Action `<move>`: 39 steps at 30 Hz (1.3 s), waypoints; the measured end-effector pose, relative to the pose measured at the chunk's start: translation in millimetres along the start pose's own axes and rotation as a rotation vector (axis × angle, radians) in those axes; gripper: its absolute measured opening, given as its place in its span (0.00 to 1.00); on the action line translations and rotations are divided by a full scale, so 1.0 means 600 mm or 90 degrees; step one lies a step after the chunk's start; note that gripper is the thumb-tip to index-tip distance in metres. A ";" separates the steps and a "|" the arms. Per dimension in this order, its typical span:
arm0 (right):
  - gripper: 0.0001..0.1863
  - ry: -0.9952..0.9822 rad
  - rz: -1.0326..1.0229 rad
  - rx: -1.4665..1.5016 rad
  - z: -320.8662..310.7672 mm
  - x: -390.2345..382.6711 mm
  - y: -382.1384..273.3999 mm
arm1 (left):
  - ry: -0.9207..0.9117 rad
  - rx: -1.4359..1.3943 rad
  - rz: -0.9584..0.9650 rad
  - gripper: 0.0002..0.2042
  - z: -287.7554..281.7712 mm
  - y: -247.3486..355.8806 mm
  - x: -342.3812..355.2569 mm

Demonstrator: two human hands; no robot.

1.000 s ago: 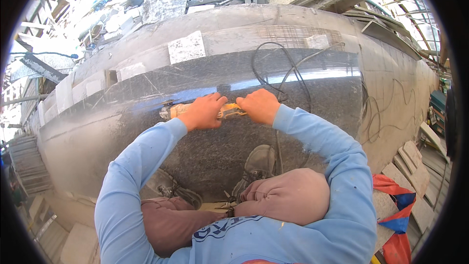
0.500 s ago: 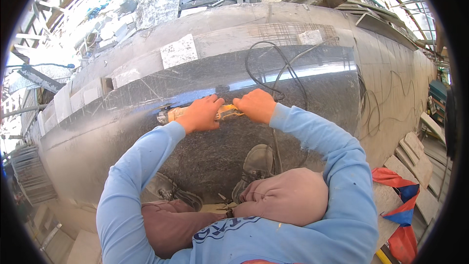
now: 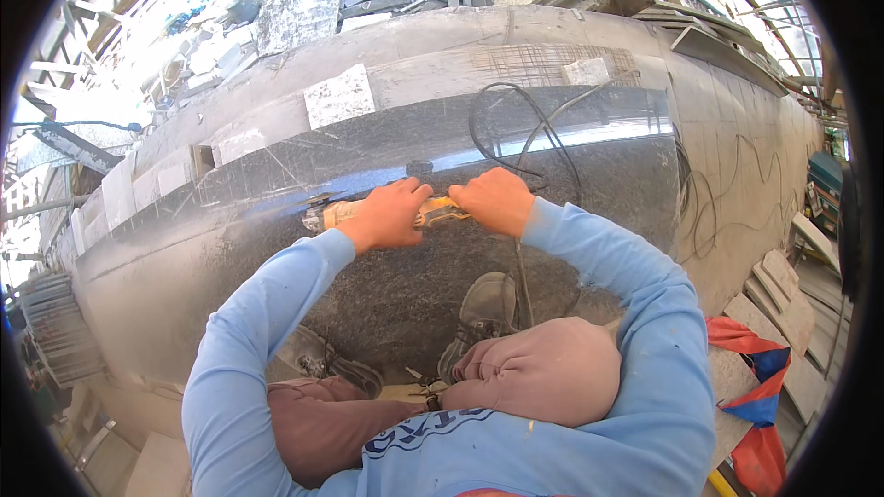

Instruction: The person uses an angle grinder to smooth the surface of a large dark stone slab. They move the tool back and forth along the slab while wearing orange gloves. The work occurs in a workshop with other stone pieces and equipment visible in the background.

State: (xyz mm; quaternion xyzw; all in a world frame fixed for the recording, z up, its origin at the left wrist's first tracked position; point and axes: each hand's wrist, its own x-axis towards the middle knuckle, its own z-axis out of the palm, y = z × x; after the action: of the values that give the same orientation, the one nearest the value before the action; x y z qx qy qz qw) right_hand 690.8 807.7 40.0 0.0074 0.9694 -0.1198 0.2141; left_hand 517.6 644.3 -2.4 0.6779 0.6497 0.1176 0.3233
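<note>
Both my hands are on a yellow angle grinder point(image 3: 343, 213), which lies sideways over a dark stone slab point(image 3: 387, 285). Its metal head and disc point left, at a shiny blue-white strip point(image 3: 368, 182) along the slab. Round the grinder's front body wraps my left hand point(image 3: 391, 213). My right hand point(image 3: 495, 201) grips the rear handle end. Dust spreads over the slab to the left of the disc. A small dark block point(image 3: 420, 167) sits on the strip just beyond my hands. The disc's underside is hidden.
A dark cable point(image 3: 479, 120) loops over the slab at the right of my hands. Pale stone blocks point(image 3: 339, 98) and a wire mesh point(image 3: 525, 64) lie beyond the slab. Stone offcuts point(image 3: 783, 294) and red-and-blue cloth point(image 3: 750, 368) are at the right. My shoes point(image 3: 488, 304) stand on the slab.
Both hands and the grinder have slid slightly to the right along the strip. The cable loop has shifted a little with them.
</note>
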 end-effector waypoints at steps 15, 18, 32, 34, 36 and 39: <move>0.12 -0.049 0.019 -0.017 -0.014 -0.009 0.002 | 0.008 0.003 0.031 0.31 0.002 0.006 0.006; 0.12 -0.008 -0.003 -0.020 0.006 0.010 -0.003 | -0.002 0.020 0.016 0.32 0.010 -0.016 -0.002; 0.12 -0.033 0.015 -0.050 -0.011 -0.022 0.008 | 0.034 0.005 0.052 0.30 0.012 0.009 0.013; 0.12 -0.011 0.002 -0.052 0.005 -0.001 0.002 | 0.007 0.009 0.030 0.30 0.011 -0.006 0.004; 0.12 -0.003 -0.007 -0.051 0.008 0.012 0.001 | -0.005 0.010 0.019 0.31 0.008 -0.015 -0.002; 0.11 -0.014 -0.004 -0.047 -0.003 0.008 0.004 | 0.005 0.008 0.028 0.31 0.005 -0.014 0.002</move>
State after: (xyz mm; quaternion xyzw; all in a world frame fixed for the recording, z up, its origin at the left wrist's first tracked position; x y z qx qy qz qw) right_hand 685.8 810.4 38.9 -0.0046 0.9709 -0.0844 0.2242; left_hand 512.7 644.4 -10.2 0.6938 0.6365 0.1235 0.3134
